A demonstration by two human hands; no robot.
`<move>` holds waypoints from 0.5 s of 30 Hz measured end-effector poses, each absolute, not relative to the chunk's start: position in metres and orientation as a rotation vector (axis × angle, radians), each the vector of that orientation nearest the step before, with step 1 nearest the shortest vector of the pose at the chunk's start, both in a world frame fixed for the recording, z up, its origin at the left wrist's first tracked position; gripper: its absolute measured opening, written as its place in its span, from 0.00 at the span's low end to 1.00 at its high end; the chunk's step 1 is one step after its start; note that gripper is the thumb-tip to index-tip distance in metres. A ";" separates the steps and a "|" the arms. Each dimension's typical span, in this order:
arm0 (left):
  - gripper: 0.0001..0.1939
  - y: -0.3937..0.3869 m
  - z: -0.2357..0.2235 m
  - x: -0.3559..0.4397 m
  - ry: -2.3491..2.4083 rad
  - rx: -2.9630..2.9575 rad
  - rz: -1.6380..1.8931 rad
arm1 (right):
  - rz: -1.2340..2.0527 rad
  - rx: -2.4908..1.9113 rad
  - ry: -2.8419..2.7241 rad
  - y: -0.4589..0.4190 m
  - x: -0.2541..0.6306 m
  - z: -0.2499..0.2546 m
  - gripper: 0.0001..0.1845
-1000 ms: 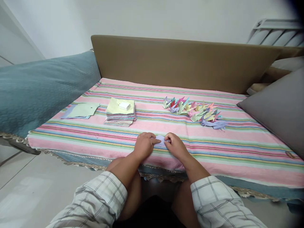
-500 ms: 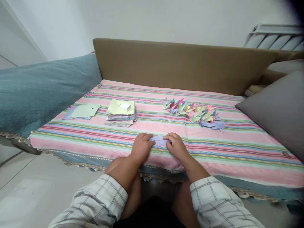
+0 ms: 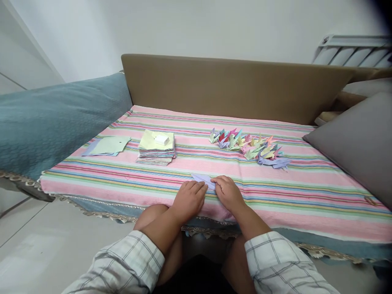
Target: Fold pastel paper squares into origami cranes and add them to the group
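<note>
A small folded lavender paper lies on the striped pink cloth near its front edge. My left hand rests curled just below the paper's left part, fingertips at its edge. My right hand presses its bent fingers onto the paper's right end. Farther back lies a row of several coloured folded paper cranes. Left of centre stands a stack of coloured paper squares with a small white box on top.
Loose pale green and lavender sheets lie at the cloth's left side. A teal cushion borders the left, a brown backrest the rear, a grey pillow the right. Tiled floor lies below at left.
The lavender paper now points out to the upper left, showing more of itself. My left hand has slid down and right off it; my right hand stays pressed on its right end.
</note>
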State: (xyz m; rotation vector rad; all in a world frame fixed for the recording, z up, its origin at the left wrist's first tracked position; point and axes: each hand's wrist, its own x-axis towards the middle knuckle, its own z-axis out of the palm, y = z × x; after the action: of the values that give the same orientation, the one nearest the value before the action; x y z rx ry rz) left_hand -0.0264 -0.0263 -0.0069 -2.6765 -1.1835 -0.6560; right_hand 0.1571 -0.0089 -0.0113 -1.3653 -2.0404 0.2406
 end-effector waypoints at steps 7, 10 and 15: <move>0.24 -0.021 -0.002 -0.028 -1.341 -2.748 -0.743 | 0.444 -1.254 -2.069 -0.021 0.151 -0.003 0.15; 0.20 -0.019 -0.002 -0.030 -1.345 -2.772 -0.752 | 0.365 -1.215 -2.063 -0.016 0.153 -0.005 0.13; 0.12 -0.010 0.001 -0.039 -1.127 -2.923 -0.765 | 0.196 -1.162 -2.187 -0.008 0.162 -0.008 0.14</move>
State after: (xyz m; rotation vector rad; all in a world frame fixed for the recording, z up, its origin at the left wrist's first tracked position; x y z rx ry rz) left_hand -0.0388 -0.0098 0.0005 -2.9230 -1.1268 -0.7645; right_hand 0.1617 -0.0079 -0.0077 -1.1625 -2.1873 0.1961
